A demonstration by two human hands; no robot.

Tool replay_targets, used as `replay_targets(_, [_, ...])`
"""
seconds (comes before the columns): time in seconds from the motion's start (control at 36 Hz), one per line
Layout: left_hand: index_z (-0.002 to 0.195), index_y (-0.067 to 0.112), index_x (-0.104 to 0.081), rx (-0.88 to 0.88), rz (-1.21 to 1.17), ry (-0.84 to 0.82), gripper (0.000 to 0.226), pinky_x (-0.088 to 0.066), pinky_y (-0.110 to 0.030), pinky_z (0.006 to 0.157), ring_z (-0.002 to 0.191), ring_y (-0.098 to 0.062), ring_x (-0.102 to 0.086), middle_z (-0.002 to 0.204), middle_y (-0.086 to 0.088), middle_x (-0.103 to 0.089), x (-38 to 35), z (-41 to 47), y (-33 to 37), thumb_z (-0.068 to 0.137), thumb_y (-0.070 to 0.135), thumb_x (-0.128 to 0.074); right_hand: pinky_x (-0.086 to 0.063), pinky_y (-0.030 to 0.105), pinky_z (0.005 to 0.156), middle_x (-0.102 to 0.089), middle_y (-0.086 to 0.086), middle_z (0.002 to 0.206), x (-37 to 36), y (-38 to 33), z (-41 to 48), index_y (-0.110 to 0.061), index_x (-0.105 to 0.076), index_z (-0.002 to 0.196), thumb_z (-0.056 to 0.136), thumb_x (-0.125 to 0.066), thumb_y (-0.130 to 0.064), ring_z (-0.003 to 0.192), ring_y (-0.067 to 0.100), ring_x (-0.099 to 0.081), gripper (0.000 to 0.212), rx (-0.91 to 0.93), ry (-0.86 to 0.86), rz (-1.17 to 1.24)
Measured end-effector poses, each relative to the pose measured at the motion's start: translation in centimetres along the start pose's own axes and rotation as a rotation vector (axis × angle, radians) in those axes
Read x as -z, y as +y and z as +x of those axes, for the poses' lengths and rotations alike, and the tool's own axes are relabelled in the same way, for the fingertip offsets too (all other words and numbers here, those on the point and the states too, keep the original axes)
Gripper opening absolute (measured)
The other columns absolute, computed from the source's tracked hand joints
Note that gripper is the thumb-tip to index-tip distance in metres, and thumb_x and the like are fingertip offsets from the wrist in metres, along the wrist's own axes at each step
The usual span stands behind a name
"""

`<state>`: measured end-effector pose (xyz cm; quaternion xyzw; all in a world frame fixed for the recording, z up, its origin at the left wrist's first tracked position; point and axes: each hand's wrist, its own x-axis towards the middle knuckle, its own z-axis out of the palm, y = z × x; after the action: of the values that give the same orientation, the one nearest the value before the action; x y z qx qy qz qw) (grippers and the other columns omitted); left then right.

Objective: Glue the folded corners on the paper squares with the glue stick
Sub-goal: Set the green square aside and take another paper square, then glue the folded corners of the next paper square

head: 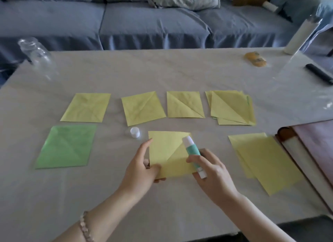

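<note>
Paper squares (185,104) lay spread over the grey-covered table (162,74). A row of yellow ones ran along the far side and ended at the right in a stack (232,106). A green square (65,146) sat nearer on the left, and loose yellow sheets (266,162) nearer on the right. Between those two, the left hand (140,171) pinched a yellow square (167,148) with a folded corner at its lower left edge. The right hand (212,175) gripped the uncapped glue stick (192,149), tip over the fold; whether it touched, I could not tell. A small white cap (135,132) stood just beyond the square's left corner.
</note>
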<state>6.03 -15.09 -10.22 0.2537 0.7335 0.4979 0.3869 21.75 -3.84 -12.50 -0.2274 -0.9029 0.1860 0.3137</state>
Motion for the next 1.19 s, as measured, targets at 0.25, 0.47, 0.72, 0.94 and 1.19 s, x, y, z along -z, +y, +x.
replay_targets(0.25, [0.107,0.011,-0.066,-0.453,0.743,0.204,0.039,-0.041,-0.032,0.093,0.105,-0.021,-0.044,0.113,-0.009,-0.054,1.1,-1.0,-4.2,0.077,0.029,-0.05,-0.032,0.008,0.057,-0.042,-0.011,0.09,-0.3,-0.2,-2.5,-0.029,-0.051,0.095,0.06,-0.061,0.004,0.067,0.005,-0.042,0.049,0.016,-0.157,0.068])
replay_targets(0.47, [0.124,0.016,-0.053,-0.53,1.084,0.03,0.055,-0.023,-0.036,0.105,0.125,-0.025,-0.047,0.135,-0.01,-0.054,-0.4,-1.4,-7.1,0.096,0.052,-0.022,-0.036,0.004,0.06,-0.039,-0.03,0.096,0.8,-0.2,-3.9,-0.037,-0.047,0.096,0.065,-0.074,-0.033,0.076,-0.012,-0.044,0.042,-0.11,-0.235,0.157])
replay_targets(0.72, [0.131,0.017,-0.051,-0.599,1.028,0.043,0.057,-0.021,-0.042,0.107,0.133,-0.021,-0.034,0.14,-0.009,-0.049,-0.5,-1.7,-7.6,0.084,0.049,-0.041,-0.041,0.009,0.055,-0.06,-0.015,0.08,2.5,-1.9,-1.0,-0.052,-0.051,0.089,0.07,-0.063,-0.04,0.06,0.003,-0.054,0.025,-0.325,-0.064,0.468])
replay_targets(0.94, [0.12,0.018,-0.063,-0.632,0.995,0.112,0.053,-0.027,-0.044,0.105,0.126,-0.027,-0.05,0.133,-0.01,-0.056,-0.6,-2.0,-7.8,0.083,0.051,-0.044,-0.037,0.019,0.046,-0.051,-0.003,0.059,1.6,-3.6,4.0,-0.02,-0.062,0.085,0.078,-0.057,-0.021,0.046,0.013,-0.041,0.009,-0.547,-0.018,0.804])
replay_targets(1.19, [0.101,0.014,-0.069,-0.768,0.941,0.276,0.042,-0.038,-0.042,0.097,0.113,-0.023,-0.052,0.113,-0.008,-0.065,-0.6,-1.9,-8.4,0.079,0.048,-0.055,-0.022,0.015,0.039,-0.025,-0.008,0.042,-1.4,-4.1,5.7,-0.011,-0.065,0.075,0.09,-0.054,-0.018,0.039,0.009,-0.021,0.02,-0.844,-0.062,0.819])
